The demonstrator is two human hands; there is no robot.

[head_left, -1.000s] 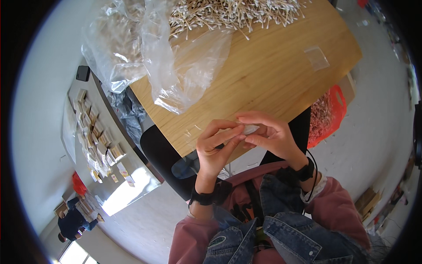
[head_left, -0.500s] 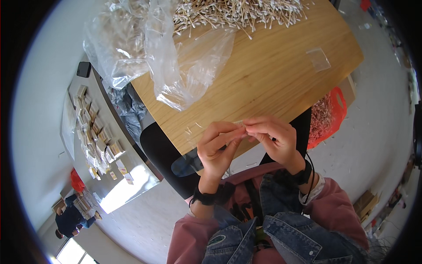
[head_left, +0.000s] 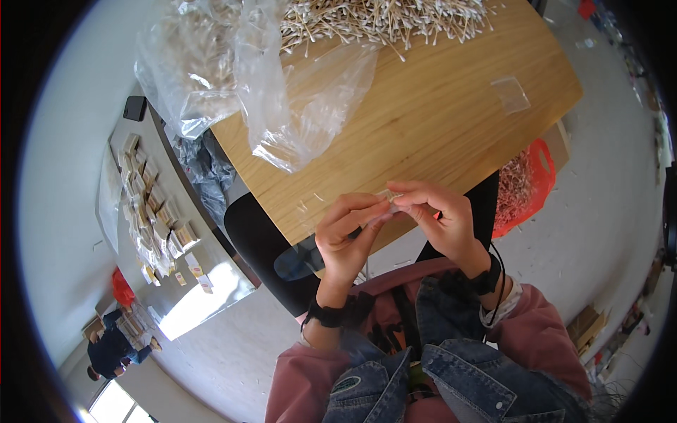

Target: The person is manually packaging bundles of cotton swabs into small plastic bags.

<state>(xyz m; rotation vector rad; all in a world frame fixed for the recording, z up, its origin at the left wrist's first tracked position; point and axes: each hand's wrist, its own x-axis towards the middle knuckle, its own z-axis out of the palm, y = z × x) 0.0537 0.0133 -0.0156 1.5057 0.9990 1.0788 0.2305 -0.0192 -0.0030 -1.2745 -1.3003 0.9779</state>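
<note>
My left hand (head_left: 350,229) and my right hand (head_left: 444,218) meet over the near edge of the wooden table. Both are closed, fingertips pinched together around a small whitish thing (head_left: 396,199), mostly covered by the fingers, so its kind does not show. A few loose sticks (head_left: 319,198) lie on the wood just beyond my left hand. At the table's far side spreads a big heap of cotton swabs (head_left: 381,21) with pale wooden sticks. Left of the heap, a large clear plastic bag (head_left: 303,120) lies crumpled, its mouth reaching toward me.
A small clear plastic bag (head_left: 510,95) lies flat on the wooden table (head_left: 423,106) at right. Below stands a red bag (head_left: 543,190) full of swabs. A side table on the left bears many small packs (head_left: 151,204) and a black phone (head_left: 135,108). Another person (head_left: 109,349) bends down far left.
My fingertips have shifted slightly, the right fingers lifting a little apart, and more of the small whitish thing shows between them. The heap and bags stay put.
</note>
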